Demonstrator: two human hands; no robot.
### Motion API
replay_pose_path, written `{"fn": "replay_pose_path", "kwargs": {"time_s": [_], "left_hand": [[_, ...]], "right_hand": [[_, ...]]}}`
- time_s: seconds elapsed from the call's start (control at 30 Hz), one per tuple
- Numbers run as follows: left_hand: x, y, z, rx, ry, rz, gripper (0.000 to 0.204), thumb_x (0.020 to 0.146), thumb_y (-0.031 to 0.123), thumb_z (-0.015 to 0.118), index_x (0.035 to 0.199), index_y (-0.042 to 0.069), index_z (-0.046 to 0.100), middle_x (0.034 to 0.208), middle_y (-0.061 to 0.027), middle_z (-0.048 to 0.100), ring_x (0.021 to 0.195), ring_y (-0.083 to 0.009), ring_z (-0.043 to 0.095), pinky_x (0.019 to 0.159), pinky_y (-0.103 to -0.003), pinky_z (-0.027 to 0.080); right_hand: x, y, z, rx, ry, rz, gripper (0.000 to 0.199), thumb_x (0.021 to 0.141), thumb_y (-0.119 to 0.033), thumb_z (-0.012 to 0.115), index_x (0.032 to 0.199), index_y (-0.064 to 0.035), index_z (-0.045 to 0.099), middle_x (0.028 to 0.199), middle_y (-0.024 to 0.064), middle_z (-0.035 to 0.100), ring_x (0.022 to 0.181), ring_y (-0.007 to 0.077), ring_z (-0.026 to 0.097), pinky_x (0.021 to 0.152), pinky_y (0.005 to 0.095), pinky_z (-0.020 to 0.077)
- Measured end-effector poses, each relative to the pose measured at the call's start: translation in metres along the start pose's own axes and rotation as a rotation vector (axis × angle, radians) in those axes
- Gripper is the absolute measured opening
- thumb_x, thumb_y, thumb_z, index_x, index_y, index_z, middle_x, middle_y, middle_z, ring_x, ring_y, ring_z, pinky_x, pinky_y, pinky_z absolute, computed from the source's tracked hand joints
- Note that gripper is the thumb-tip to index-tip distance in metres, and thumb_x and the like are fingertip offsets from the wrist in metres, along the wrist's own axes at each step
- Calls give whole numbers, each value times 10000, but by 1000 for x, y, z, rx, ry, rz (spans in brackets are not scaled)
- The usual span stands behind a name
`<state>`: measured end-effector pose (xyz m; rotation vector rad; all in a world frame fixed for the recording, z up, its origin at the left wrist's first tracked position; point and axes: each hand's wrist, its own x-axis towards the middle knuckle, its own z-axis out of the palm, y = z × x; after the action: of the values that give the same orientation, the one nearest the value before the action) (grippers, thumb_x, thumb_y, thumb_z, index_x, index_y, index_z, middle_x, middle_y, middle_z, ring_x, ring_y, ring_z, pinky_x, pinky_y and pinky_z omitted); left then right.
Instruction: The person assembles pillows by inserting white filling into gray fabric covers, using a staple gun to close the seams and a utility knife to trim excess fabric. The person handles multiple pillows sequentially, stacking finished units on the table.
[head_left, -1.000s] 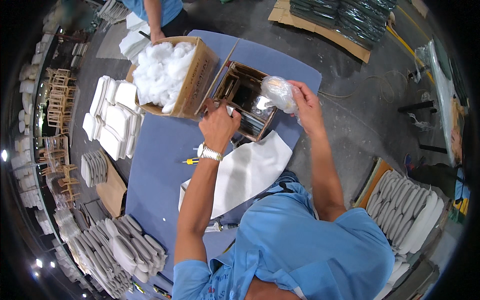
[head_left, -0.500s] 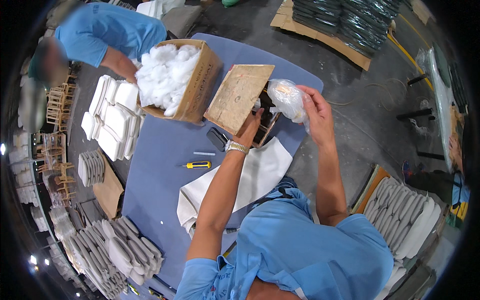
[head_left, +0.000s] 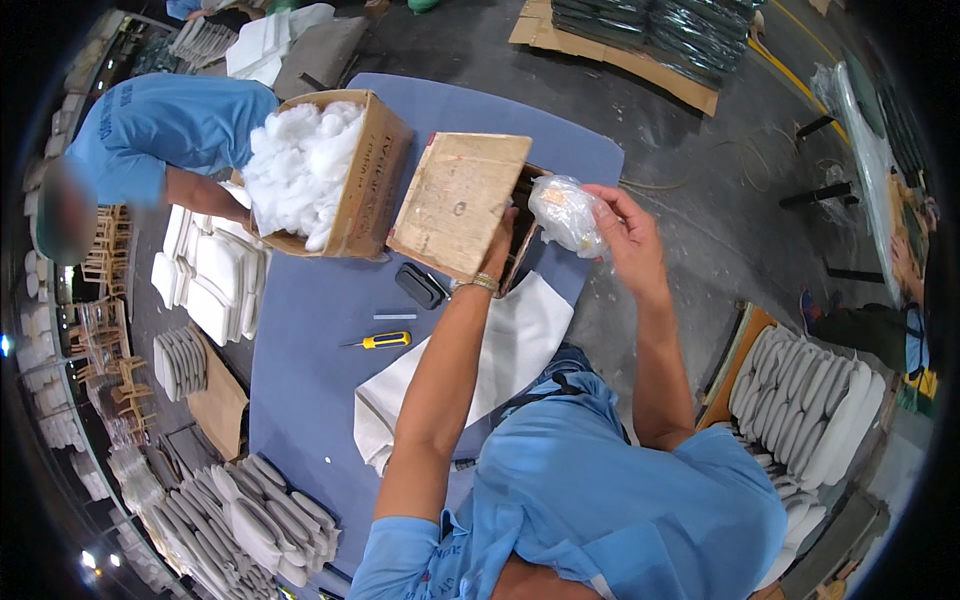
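A wooden box (head_left: 524, 262) stands on the blue table, its worn board lid (head_left: 460, 205) tilted up toward the left. My left hand (head_left: 498, 250) reaches in under the lid's edge; its fingers are mostly hidden there. Beside the box's right side, my right hand (head_left: 632, 240) grips a crumpled clear plastic bag (head_left: 567, 215) between thumb and fingers. Something pale orange shows through the bag, too unclear to name. Below my left forearm spreads a piece of white fabric (head_left: 525, 325). A black case (head_left: 421, 287) lies left of my wrist.
A yellow-handled screwdriver (head_left: 386, 340) and a small pale strip (head_left: 394, 317) lie on the blue table (head_left: 300, 380). At its far left stands a cardboard box (head_left: 378, 180) of white fluffy stuffing (head_left: 305, 170), with a co-worker's arm (head_left: 205, 195) against it. Stacked cushions (head_left: 800, 400) flank the table.
My left hand has gone further in under the lid, hiding more of its fingers. My right hand still holds the bag beside the box. The view has shifted slightly, and the co-worker has moved.
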<state>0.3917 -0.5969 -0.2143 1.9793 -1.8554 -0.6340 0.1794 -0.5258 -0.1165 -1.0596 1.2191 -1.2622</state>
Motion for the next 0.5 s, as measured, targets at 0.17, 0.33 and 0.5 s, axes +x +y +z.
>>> {"fn": "replay_pose_path", "kwargs": {"time_s": [0.17, 0.33, 0.5], "left_hand": [[-21, -33, 30, 122, 159, 198, 505, 950, 347, 668, 1284, -31, 641, 1284, -276, 641, 1283, -444, 550, 1119, -510, 381], [-78, -41, -84, 75, 63, 143, 286, 962, 225, 644, 1152, 14, 669, 1002, -220, 723, 921, -433, 690, 832, -516, 537], [-97, -44, -152, 369, 12, -36, 206, 941, 219, 657, 1037, 39, 676, 925, -200, 716, 823, -443, 693, 690, -550, 553]], "right_hand": [[0, 3, 16, 83, -139, -50, 375, 1041, -147, 613, 1398, -51, 558, 1116, 79, 705, 907, 91, 677, 753, 241, 552], [6, 8, 38, 70, -276, 25, 374, 986, -106, 662, 1341, -39, 566, 1173, 108, 682, 1046, 153, 668, 903, 298, 544], [49, 53, 109, -268, -459, -76, 398, 905, -210, 724, 1241, -44, 589, 1097, 205, 712, 1009, 330, 718, 906, 410, 557]]}}
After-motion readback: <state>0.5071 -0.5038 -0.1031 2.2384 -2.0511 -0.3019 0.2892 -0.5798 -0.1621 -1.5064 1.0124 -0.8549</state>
